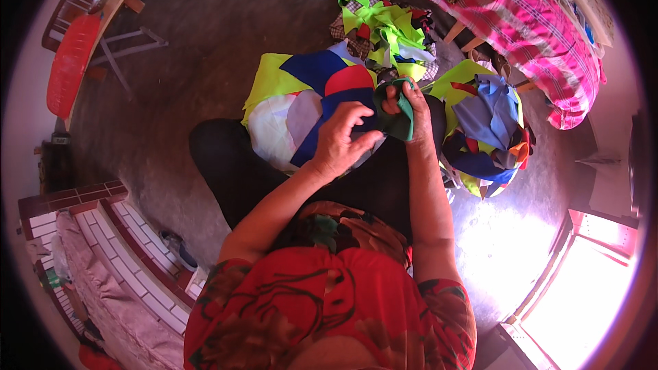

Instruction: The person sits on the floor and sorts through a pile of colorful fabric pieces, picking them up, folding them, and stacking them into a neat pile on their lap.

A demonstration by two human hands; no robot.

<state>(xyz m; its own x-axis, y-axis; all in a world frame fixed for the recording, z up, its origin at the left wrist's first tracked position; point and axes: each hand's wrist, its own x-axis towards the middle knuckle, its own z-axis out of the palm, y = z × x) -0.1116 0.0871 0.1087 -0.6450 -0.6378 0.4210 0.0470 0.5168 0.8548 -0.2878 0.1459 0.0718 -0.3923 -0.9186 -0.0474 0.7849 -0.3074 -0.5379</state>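
Observation:
My right hand (pixel 409 108) grips a small piece of dark green cloth (pixel 395 123), bunched between fingers and thumb above my lap. My left hand (pixel 340 140) is beside it, fingers curled, its fingertips touching the lower edge of the same green cloth. Under both hands, across my black-trousered knees, lies a patchwork sheet (pixel 301 106) of yellow-green, blue, red and white pieces.
A heap of cloth scraps (pixel 488 123) in blue, yellow and red sits to the right on the floor. More neon-green scraps (pixel 387 31) lie beyond the patchwork. A pink checked bundle (pixel 534 34) is at upper right, a wooden chair with red seat (pixel 75 48) at upper left, a tiled ledge (pixel 103 247) at lower left.

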